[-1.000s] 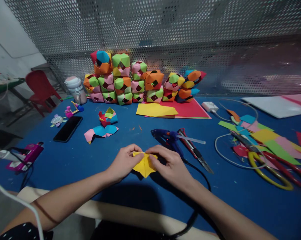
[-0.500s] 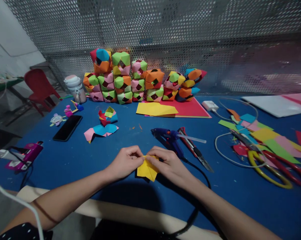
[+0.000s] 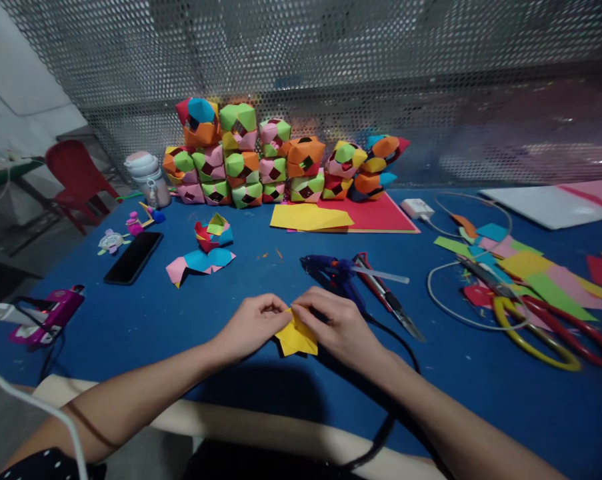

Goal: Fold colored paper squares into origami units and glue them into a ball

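Observation:
A small folded piece of yellow paper [image 3: 297, 338] is pinched between both hands, low over the blue table. My left hand [image 3: 253, 325] is closed on its left upper side, thumb and fingertips on the paper. My right hand [image 3: 335, 323] pinches the upper right side, its fingertips close to the left ones. Partly hidden by the fingers, the paper's lower edge shows angular points. Just beyond my right hand lie a dark blue glue gun [image 3: 341, 277] with a clear glue stick and a red and black utility knife [image 3: 388, 299].
Stacked paper polyhedra [image 3: 245, 167] line the back by the perforated metal screen. Yellow paper [image 3: 311, 217] lies on red sheets. A joined paper strip [image 3: 203, 261] and a phone [image 3: 133, 258] are left. Scissors [image 3: 535, 337], paper scraps [image 3: 545, 270] and a charger [image 3: 417, 209] are right.
The yellow paper has turned a little in my fingers, so its lower points sit differently. My right fingertips have shifted up and left along it. The view has moved slightly.

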A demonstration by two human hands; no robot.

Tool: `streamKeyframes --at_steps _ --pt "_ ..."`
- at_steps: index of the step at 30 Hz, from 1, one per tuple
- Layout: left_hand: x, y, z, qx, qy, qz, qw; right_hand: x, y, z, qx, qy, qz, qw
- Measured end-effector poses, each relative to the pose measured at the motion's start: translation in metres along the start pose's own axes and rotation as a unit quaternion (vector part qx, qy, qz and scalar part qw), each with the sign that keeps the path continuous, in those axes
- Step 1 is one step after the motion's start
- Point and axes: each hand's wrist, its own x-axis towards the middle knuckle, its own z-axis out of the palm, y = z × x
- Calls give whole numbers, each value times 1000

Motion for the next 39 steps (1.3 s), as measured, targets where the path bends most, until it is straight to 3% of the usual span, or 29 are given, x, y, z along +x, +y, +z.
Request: streamKeyframes --at_steps 4,8,13,17,20,25,29,33,36,39 --pt "2 0 -3 20 78 24 996 1 -3 -1 46 20 75 996" --pt "5 -4 -4 -25 150 41 988 1 -2 3 32 30 129 991" --pt "6 -11 2 -47 113 27 992 2 4 6 -34 51 79 995" --pt "5 -10 4 -71 55 8 996 2 6 4 -49 26 75 996" --pt "4 -6 1 -15 39 22 999 1 6 4 -46 4 66 997" --pt "4 -4 -4 103 73 63 990 0 5 7 -33 -5 64 997" --pt "7 -7 -6 32 103 44 993 1 3 4 -29 3 66 997" --pt "15 -11 -15 -22 143 34 989 1 -4 -16 -79 13 35 996" --pt "22 -15 -24 -37 165 38 985 -1 -7 -40 -228 -37 84 969" --pt "24 -16 -27 -44 171 39 984 -2 -1 -58 -397 -28 183 899"
